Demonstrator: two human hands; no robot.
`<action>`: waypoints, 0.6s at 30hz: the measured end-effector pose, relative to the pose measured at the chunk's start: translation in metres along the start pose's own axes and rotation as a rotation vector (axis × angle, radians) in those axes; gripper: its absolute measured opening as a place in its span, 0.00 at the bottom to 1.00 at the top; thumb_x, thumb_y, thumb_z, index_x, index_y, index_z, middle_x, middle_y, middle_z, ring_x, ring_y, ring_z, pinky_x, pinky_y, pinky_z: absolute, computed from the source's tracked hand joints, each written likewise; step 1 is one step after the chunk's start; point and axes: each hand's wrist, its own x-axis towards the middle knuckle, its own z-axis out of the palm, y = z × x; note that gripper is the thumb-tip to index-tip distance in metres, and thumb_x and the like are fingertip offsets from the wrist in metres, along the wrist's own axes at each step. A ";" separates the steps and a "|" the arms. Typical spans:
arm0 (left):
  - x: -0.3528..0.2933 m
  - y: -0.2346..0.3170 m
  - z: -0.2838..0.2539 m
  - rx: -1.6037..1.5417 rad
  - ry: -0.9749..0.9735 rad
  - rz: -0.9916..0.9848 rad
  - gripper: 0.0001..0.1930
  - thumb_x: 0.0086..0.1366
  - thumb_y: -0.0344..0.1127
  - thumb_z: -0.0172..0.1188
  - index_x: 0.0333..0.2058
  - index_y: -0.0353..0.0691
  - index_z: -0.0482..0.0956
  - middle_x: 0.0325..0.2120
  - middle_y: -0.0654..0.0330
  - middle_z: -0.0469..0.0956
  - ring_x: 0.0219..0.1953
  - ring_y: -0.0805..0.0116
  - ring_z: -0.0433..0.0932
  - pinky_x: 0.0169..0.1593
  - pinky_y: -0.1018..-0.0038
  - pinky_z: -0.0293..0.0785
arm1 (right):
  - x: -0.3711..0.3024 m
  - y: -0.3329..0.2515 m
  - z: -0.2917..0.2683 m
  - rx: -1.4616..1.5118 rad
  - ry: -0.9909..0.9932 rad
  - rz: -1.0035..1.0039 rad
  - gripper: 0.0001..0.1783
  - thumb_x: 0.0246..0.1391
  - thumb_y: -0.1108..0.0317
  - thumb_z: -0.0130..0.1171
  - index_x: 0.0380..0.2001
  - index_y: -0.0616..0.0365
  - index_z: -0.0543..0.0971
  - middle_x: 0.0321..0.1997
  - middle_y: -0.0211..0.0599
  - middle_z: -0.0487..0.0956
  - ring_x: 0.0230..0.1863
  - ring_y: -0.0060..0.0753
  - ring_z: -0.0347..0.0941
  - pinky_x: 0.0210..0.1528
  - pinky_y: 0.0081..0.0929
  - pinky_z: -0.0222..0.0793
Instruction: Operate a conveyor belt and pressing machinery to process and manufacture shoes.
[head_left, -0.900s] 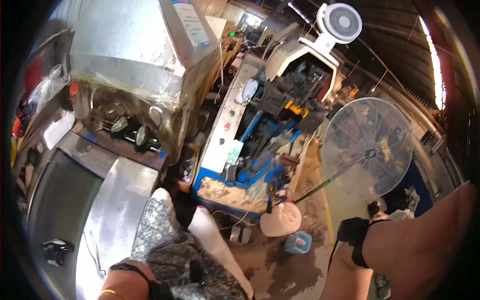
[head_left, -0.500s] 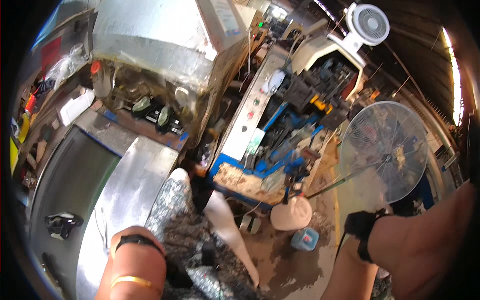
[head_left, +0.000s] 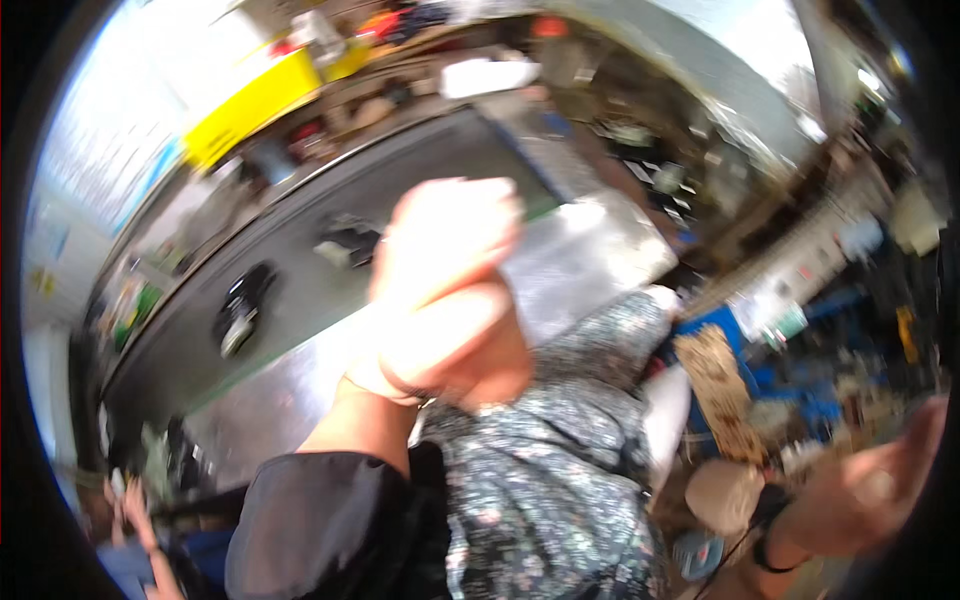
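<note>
My left hand [head_left: 450,250] is raised over the conveyor's shiny metal side ledge [head_left: 580,265], washed out by glare and smeared by motion. Its outline is rounded, but I cannot make out the fingers or anything in them. On the dark belt [head_left: 300,310] beyond it lies a black piece with a light end [head_left: 243,308], shoe-like in shape. A second black-and-grey piece [head_left: 348,240] rests farther up the belt, close to my left hand. Out at the right edge, my right hand [head_left: 870,495] is blurred, its fingers stretched up and away, with no held thing visible.
A person's hands [head_left: 135,510] show at the lower left, beside the belt's near end. Behind the belt runs a cluttered shelf with a yellow panel [head_left: 255,105]. To the right stand a blue-framed machine [head_left: 780,370], a pale jug [head_left: 725,495] and a blue container [head_left: 697,553].
The view has swung left, bringing more of the belt and another person into sight. My left hand has come up into the middle; my right hand now shows at the right edge.
</note>
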 end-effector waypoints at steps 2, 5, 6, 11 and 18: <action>-0.057 -0.031 -0.056 0.391 -0.616 -0.071 0.26 0.49 0.33 0.66 0.50 0.39 0.76 0.57 0.48 0.73 0.59 0.48 0.71 0.61 0.54 0.67 | -0.104 -0.015 0.088 0.072 -0.374 0.706 0.20 0.57 0.70 0.53 0.52 0.66 0.74 0.52 0.53 0.77 0.48 0.49 0.76 0.54 0.41 0.71; -0.129 -0.056 -0.137 0.813 -1.121 -0.319 0.30 0.50 0.34 0.68 0.54 0.37 0.74 0.58 0.45 0.71 0.62 0.47 0.68 0.64 0.54 0.63 | -0.195 -0.070 0.209 0.665 -0.616 0.564 0.12 0.57 0.72 0.57 0.43 0.66 0.79 0.58 0.52 0.75 0.59 0.55 0.69 0.63 0.43 0.62; -0.141 -0.060 -0.172 0.927 -1.203 -0.502 0.32 0.50 0.35 0.69 0.55 0.37 0.72 0.58 0.43 0.71 0.62 0.46 0.68 0.65 0.54 0.63 | -0.235 -0.080 0.233 0.741 -0.599 0.530 0.13 0.57 0.73 0.57 0.45 0.66 0.79 0.60 0.52 0.74 0.60 0.55 0.67 0.64 0.43 0.61; -0.210 -0.088 -0.293 0.922 -0.226 -1.961 0.49 0.56 0.55 0.69 0.66 0.28 0.56 0.63 0.39 0.63 0.69 0.45 0.56 0.70 0.57 0.51 | -0.247 -0.123 0.266 0.608 -0.649 0.433 0.12 0.54 0.71 0.56 0.41 0.60 0.81 0.57 0.45 0.76 0.59 0.50 0.66 0.62 0.47 0.57; -0.285 -0.179 -0.190 1.503 0.024 -1.882 0.70 0.41 0.48 0.78 0.70 0.31 0.33 0.67 0.23 0.30 0.69 0.23 0.30 0.71 0.44 0.36 | -0.240 -0.112 0.289 0.597 -0.580 0.401 0.09 0.48 0.68 0.59 0.34 0.48 0.82 0.48 0.30 0.80 0.48 0.45 0.70 0.53 0.42 0.62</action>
